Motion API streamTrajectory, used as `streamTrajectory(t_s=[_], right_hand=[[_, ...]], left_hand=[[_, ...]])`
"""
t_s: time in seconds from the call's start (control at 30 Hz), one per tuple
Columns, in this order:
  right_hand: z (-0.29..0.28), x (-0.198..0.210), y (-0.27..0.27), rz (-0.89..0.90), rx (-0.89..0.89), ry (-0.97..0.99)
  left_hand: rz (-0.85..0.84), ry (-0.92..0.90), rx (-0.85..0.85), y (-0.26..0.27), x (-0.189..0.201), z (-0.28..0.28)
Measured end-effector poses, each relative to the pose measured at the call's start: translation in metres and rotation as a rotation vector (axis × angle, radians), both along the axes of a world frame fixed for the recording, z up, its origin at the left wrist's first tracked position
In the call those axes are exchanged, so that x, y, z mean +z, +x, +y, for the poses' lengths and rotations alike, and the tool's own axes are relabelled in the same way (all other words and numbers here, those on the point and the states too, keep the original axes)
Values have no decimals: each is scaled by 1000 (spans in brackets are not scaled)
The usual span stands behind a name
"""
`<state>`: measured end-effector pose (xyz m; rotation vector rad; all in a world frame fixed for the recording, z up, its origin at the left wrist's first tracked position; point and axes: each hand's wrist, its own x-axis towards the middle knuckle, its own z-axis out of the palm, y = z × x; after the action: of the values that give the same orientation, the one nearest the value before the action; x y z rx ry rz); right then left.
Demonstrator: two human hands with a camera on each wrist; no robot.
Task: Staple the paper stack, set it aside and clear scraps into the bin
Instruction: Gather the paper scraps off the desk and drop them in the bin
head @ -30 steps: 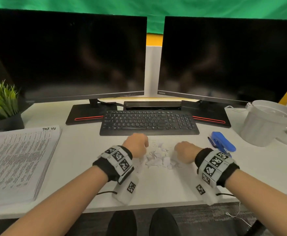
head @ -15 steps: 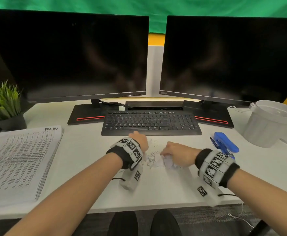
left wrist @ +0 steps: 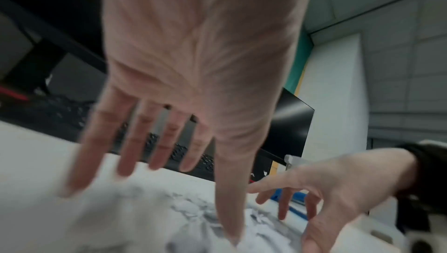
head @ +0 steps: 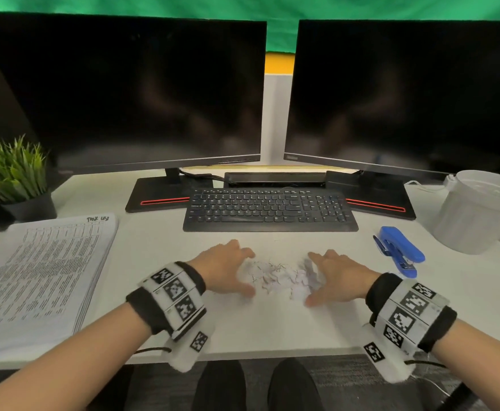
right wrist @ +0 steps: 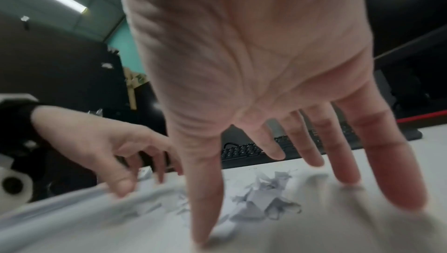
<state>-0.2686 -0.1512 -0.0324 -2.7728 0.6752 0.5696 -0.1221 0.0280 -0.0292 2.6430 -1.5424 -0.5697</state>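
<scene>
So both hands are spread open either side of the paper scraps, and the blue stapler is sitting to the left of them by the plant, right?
Not quite. The blue stapler lies right of the paper scraps, near the white bin, as the head view shows. The left hand and right hand are spread open either side of the scraps.

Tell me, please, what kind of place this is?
Most likely an office desk: two dark monitors, a black keyboard, a blue stapler and a printed paper stack.

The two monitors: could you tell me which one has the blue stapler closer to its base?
The right monitor: the blue stapler lies just in front of its red-striped base, right of the keyboard.
</scene>
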Motion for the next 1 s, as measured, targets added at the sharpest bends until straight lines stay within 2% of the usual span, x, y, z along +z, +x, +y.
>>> streamTrajectory(t_s=[0.07,0.1,0.23,0.4,0.7,0.77,1.0], right_hand=[[5,0,6,46,0,-5],[8,0,9,54,5,15],[19,-2,27,-22,20,59],[22,-4,38,-155,85,3],[0,-8,34,-388,-30,80],[-10,-9,33,-417,-102,179],[-48,-2,12,-557,-421,721]], left_hand=[[37,141,85,2,-6,15],[76,153,101,2,-9,17],[151,59,81,-2,-12,-5],[183,-12,25,-13,-13,-51],[190,-206,61,-5,-20,-77],[180,-226,73,-1,-20,-78],[358,-380,191,12,-1,-86]])
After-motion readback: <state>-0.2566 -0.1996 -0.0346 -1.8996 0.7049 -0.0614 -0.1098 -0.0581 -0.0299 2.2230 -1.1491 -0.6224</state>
